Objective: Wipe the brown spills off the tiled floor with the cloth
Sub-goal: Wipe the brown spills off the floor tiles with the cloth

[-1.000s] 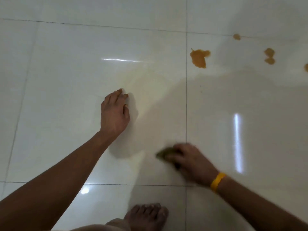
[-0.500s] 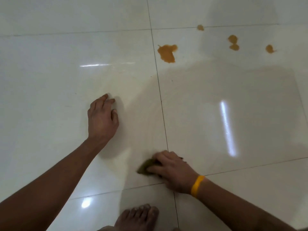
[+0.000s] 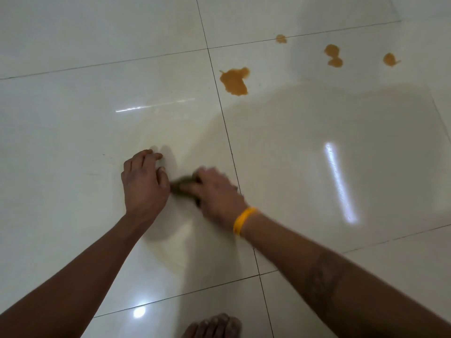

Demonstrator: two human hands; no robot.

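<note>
Bare foot (image 3: 212,325) sat nearest the camera, below and between the two forearms.

Left hand (image 3: 144,184) rested on the tiled floor (image 3: 73,132), fingers bent with the tips on the tile and nothing held; it looked like a brace for body weight. Right hand (image 3: 217,191), motion-blurred, gripped the cloth (image 3: 181,186), a dark olive wad pressed to the floor. Cloth lay between the two hands, just beside the left thumb, possibly touching it; blur prevented a firm call. Yellow wristband (image 3: 244,220) on the right wrist.

No brown mark could be seen under or around the hands. Beyond the right hand, well apart from the cloth: large brown spill (image 3: 234,80) just right of the grout line (image 3: 224,123). Farther off and to the right, three smaller spills: (image 3: 281,39), (image 3: 333,56), (image 3: 390,59).

Judgement: task partly done at best; four spills remained unwiped.

Risks:
- Wet, glossy tile under the bracing left hand and the foot; a long reach toward the far spills could make either slip.
- A small, loaded cloth may smear the large spill rather than lift it.
- Liquid could be pushed into the grout line beside it.

Containers: none in view.
</note>
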